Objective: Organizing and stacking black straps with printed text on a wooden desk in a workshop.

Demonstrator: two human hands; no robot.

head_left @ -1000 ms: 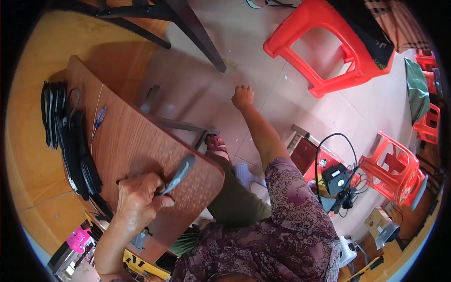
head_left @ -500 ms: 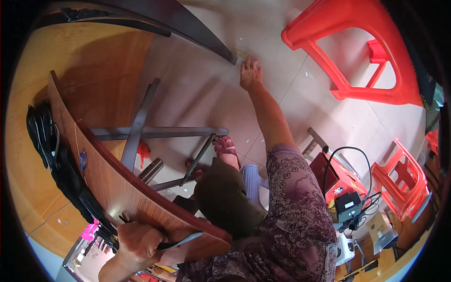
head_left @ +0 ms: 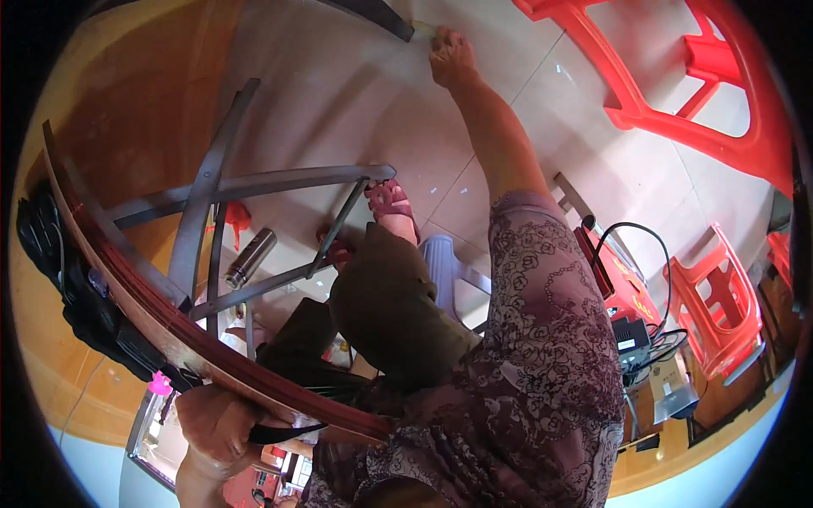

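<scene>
My right hand (head_left: pixel 453 57) reaches down to the tiled floor with its fingers curled closed. A thin yellowish strip (head_left: pixel 421 26) lies at its fingertips, beside the end of a dark leg (head_left: pixel 385 15); the fingers seem to be on it. At the lower left, my left hand (head_left: pixel 212 422) is closed beside the edge of a brown wooden tabletop (head_left: pixel 229 360). A dark flat strip (head_left: pixel 284 433) comes out of its grip, and part of it is hidden by the fingers.
Crossed grey metal legs (head_left: pixel 199 182) stand under the tabletop, near a brown flask (head_left: pixel 251 256) and a red bag (head_left: pixel 240 217). Red plastic stools (head_left: pixel 669 118) stand to the right. A red box (head_left: pixel 622 275) with a black cabled device (head_left: pixel 631 343) sits by my right side.
My right hand's fingers, stretched out before, are now curled. The view has shifted, so the floor strip and the legs sit higher; the tabletop appears more edge-on. My left hand stays closed.
</scene>
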